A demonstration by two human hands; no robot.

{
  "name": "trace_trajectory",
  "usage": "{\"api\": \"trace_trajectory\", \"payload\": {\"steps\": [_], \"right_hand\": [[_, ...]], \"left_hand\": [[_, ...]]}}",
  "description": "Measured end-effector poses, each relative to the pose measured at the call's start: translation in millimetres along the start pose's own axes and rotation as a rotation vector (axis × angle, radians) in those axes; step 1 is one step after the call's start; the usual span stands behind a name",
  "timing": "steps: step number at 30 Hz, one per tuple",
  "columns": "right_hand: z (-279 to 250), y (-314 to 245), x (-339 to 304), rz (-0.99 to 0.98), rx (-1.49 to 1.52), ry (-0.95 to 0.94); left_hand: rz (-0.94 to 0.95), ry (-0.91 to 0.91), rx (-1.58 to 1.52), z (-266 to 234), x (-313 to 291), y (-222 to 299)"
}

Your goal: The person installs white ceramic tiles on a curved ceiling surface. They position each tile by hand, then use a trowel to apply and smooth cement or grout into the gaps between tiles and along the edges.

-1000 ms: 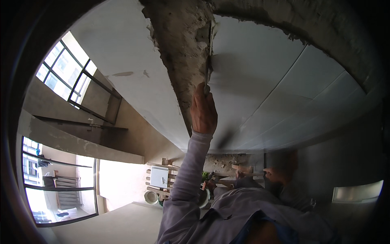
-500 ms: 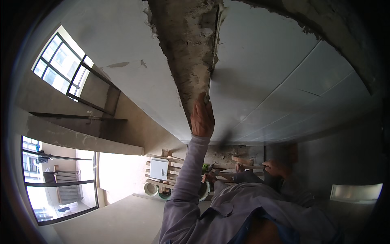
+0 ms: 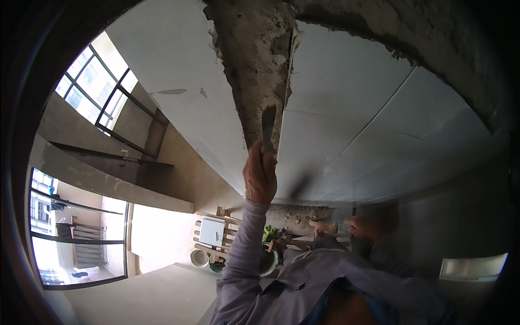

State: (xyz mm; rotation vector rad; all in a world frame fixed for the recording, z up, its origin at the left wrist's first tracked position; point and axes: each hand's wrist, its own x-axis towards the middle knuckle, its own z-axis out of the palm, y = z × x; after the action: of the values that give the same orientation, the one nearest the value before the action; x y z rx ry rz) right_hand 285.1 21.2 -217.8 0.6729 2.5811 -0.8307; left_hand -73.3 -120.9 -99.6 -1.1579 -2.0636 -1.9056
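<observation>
My left hand (image 3: 261, 176) is closed round the handle of a scraper (image 3: 267, 127), its flat, narrow blade pointing up the wall. The blade lies over a rough strip of bare mortar (image 3: 254, 59) that narrows downward. On the right of that strip are large pale wall tiles (image 3: 336, 86), the nearest tile edge close beside the scraper. Low on the right, in shadow, my right hand (image 3: 364, 227) has its fingers curled near a tan, wooden-looking piece (image 3: 323, 224). What it grips is too dim to make out.
Smooth pale wall (image 3: 184, 65) borders the strip on the left. Below are a slatted wooden platform (image 3: 230, 232), a white box-like thing (image 3: 212, 231), a pale bucket (image 3: 199, 258) and a darker bucket (image 3: 268, 262). Framed windows (image 3: 81, 233) stand at left.
My left hand has drawn down and slightly left from the tile edge. The scraper's blade, mostly hidden before, now shows above the fingers. The whole view has shifted a little.
</observation>
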Motion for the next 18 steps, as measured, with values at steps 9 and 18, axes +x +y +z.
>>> {"api": "trace_trajectory", "payload": {"steps": [9,18], "right_hand": [[5,-4,11,0.006,-0.048,-0.031],[24,10,-2,0.035,0.007,-0.024]], "left_hand": [[0.029,-0.15,-0.457,-23,113,88],[0.145,-0.189,-0.165,-21,109,87]]}}
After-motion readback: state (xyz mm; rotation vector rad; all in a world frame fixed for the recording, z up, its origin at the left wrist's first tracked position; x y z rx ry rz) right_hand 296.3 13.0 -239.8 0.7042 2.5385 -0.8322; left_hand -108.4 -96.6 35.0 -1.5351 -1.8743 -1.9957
